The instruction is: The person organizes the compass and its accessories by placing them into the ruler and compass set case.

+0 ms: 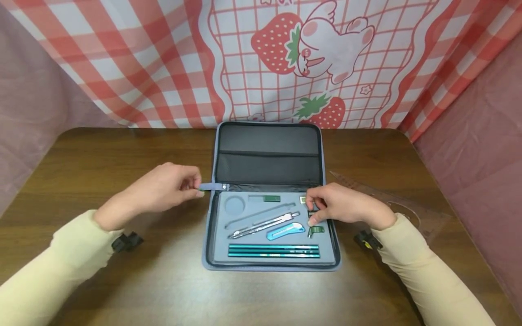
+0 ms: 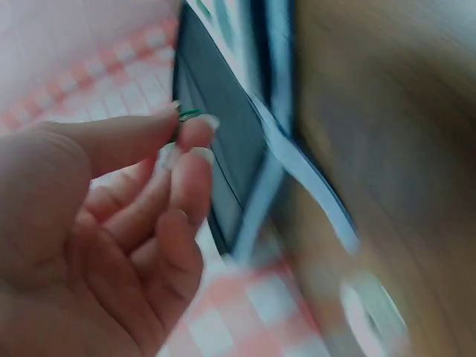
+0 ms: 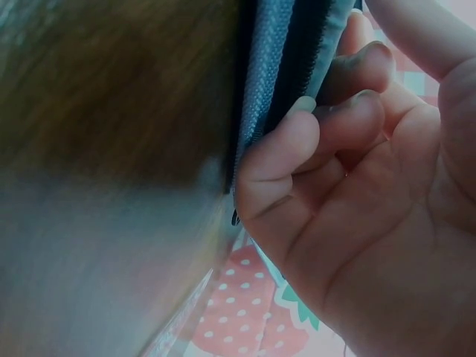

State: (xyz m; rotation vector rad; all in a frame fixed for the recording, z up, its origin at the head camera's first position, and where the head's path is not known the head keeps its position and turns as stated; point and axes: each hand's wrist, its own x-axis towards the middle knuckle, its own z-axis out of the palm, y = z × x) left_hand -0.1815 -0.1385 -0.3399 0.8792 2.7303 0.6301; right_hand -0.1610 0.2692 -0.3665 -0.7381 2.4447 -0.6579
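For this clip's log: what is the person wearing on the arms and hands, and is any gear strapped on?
Both arms wear long, pale cream-yellow sleeves that end at the wrists. The left hand and right hand are bare: no gloves, and no rings or watch show. A small black device sits at each wrist, the left wrist mount and the right wrist mount; the right one shows a yellow spot.

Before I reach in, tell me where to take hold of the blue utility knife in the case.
Pinch the blue utility knife across its two long edges near the middle, coming straight down from above. It lies flat and slightly tilted in the case, compass close above, pencils below, so side access looks cramped. The right hand is nearest.
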